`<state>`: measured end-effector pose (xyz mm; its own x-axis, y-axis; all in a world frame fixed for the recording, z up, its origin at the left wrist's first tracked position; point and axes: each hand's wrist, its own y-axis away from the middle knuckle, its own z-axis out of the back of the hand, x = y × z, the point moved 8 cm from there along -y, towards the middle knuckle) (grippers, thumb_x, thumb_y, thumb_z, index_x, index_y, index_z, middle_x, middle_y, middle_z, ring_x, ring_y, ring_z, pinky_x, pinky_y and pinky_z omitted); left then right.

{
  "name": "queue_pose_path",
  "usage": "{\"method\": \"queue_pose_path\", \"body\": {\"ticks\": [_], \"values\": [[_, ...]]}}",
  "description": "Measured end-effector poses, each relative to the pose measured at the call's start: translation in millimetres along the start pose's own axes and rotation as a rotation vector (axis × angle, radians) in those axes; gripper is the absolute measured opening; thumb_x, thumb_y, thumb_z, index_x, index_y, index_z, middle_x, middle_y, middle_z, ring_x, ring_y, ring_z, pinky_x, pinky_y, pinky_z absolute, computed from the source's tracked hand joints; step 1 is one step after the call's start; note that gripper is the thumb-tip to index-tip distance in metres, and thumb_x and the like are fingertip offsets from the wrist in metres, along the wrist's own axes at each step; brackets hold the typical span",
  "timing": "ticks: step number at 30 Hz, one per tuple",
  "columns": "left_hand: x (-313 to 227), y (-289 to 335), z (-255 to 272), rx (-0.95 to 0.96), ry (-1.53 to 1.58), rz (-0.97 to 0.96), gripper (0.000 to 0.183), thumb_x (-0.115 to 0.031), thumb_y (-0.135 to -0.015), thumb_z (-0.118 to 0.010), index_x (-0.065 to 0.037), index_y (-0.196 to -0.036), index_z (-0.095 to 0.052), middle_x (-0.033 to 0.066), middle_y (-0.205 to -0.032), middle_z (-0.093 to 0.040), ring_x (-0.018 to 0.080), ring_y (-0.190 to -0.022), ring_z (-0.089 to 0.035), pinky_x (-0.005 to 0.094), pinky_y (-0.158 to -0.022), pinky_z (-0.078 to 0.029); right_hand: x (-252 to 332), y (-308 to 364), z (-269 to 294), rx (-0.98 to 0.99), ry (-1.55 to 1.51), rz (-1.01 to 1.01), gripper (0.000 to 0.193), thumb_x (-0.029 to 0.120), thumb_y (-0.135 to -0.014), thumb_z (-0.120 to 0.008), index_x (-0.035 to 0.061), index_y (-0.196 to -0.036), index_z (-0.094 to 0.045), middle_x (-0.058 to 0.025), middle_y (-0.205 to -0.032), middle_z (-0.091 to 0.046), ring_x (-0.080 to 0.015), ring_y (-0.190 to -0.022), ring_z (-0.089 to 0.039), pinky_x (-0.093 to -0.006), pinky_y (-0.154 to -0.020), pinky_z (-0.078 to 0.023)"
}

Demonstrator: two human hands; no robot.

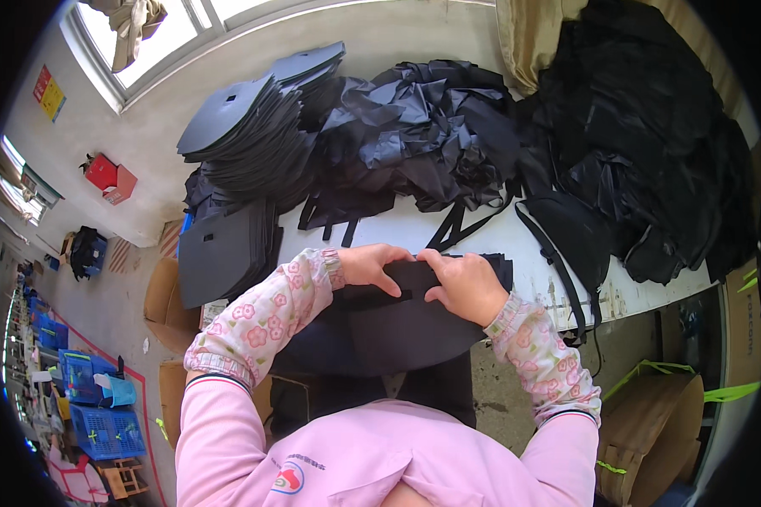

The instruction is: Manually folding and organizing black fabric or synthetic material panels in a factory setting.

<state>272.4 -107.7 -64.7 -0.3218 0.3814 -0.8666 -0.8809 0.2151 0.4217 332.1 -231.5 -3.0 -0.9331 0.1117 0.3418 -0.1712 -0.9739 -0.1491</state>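
A dark, flat panel [380,338] with a rounded lower edge and a slot near its top lies at the front edge of the white table, overhanging toward my lap. My left hand [370,265] pinches its top edge, thumb near the slot. At the right of the same edge, my right hand [468,286] holds on with bent fingers and thumb. Both hands nearly meet at the middle. Beneath or behind the panel, more black material [500,269] shows by my right hand; what it is I cannot tell.
Stacked dark panels [228,122] and a lower stack [224,258] stand at the left. Heaped black fabric [431,127] covers the back, with a taller black pile [643,127] at the right. Straps trail over the white table [397,224]. A cardboard box [655,427] stands at the lower right.
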Motion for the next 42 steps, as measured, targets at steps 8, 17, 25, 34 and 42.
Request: {"method": "queue_pose_path", "body": {"ticks": [8, 17, 25, 34, 42], "values": [[7, -3, -2, 0.007, 0.073, -0.052, 0.064, -0.002, -0.079, -0.078, -0.001, -0.136, -0.049, 0.005, -0.118, -0.064, 0.0124, -0.107, -0.059, 0.0289, -0.096, -0.048, 16, 5, 1, -0.155, 0.186, 0.057, 0.062, 0.023, -0.07, -0.083, 0.0095, -0.123, -0.054, -0.0045, -0.076, -0.067, -0.0234, -0.074, -0.067, -0.0372, -0.069, -0.047], [6, 3, -3, 0.078, 0.021, -0.026, 0.065, -0.002, -0.079, -0.077, -0.001, -0.138, -0.048, 0.0061, -0.12, -0.063, 0.0136, -0.109, -0.058, 0.029, -0.097, -0.047, 15, 7, -1, -0.166, 0.149, 0.066, 0.063, 0.024, -0.071, -0.083, 0.0098, -0.125, -0.054, -0.0041, -0.077, -0.067, -0.0225, -0.073, -0.067, -0.0365, -0.069, -0.045], [6, 3, -5, 0.021, 0.058, -0.052, 0.062, -0.003, -0.075, -0.078, -0.002, -0.132, -0.052, 0.0069, -0.113, -0.065, 0.0157, -0.105, -0.061, 0.03, -0.094, -0.048, 18, 7, -2, -0.143, 0.151, 0.049, 0.062, 0.023, -0.07, -0.083, 0.0095, -0.125, -0.056, -0.0042, -0.077, -0.068, -0.0221, -0.073, -0.067, -0.0366, -0.069, -0.044], [8, -2, -5, 0.065, 0.315, -0.062, 0.066, 0.002, -0.077, -0.076, -0.005, -0.136, -0.048, 0.0035, -0.124, -0.06, 0.0106, -0.112, -0.055, 0.0285, -0.097, -0.046, 22, 7, 5, -0.209, 0.223, 0.068, 0.058, 0.021, -0.072, -0.081, 0.0084, -0.124, -0.056, -0.0029, -0.074, -0.065, -0.0216, -0.071, -0.066, -0.0376, -0.07, -0.044], [-35, 28, -64, -0.463, -0.959, -0.406, 0.087, -0.043, -0.078, -0.077, -0.011, -0.149, -0.039, 0.0217, -0.157, -0.03, 0.0398, -0.148, -0.024, 0.0597, -0.118, -0.019, -36, -5, -22, -0.149, 0.222, -0.092, 0.053, 0.026, -0.074, -0.08, 0.0098, -0.12, -0.06, -0.0064, -0.092, -0.067, -0.0252, -0.09, -0.065, -0.0402, -0.077, -0.045]]}}
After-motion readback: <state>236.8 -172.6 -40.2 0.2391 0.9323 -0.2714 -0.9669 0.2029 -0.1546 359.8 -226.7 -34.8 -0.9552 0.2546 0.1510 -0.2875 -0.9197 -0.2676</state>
